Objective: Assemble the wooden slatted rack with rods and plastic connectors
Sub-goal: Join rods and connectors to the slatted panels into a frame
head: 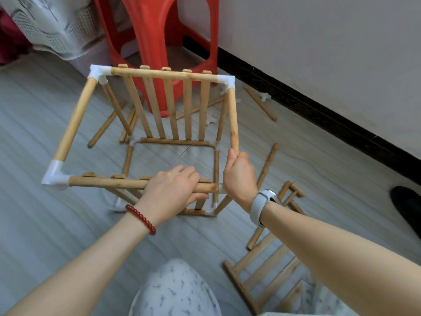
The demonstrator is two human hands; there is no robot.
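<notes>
Head view: a half-built wooden rack frame [159, 133] stands on the grey plank floor [45, 224], just in front of a red plastic stool [164, 42]. Its top is a square of four rods joined by white plastic corner connectors, one at the near left corner [55, 175] and two at the far corners [98, 74] [226, 82]. A slatted panel [169, 108] forms the frame's far side, nearest the stool.

The left hand [172, 190], with a red bead bracelet [141, 218] on its wrist, has its fingers curled over the frame's near top rod [109, 183], grasping it close to the near right corner. The right hand [239, 174], with a white watch [264, 204] on its wrist, is clenched round the near end of the frame's right top rod [232, 119], thumb up along it. The two hands lie just beside each other at that corner.

Loose rods [107, 124] [259, 102] and small white connectors [264, 96] lie on the floor beyond the frame, beside the stool. Right of the frame lie another loose rod [268, 165] and a spare slatted panel [268, 270]. A dark skirting board [319, 115] runs along the wall behind.
</notes>
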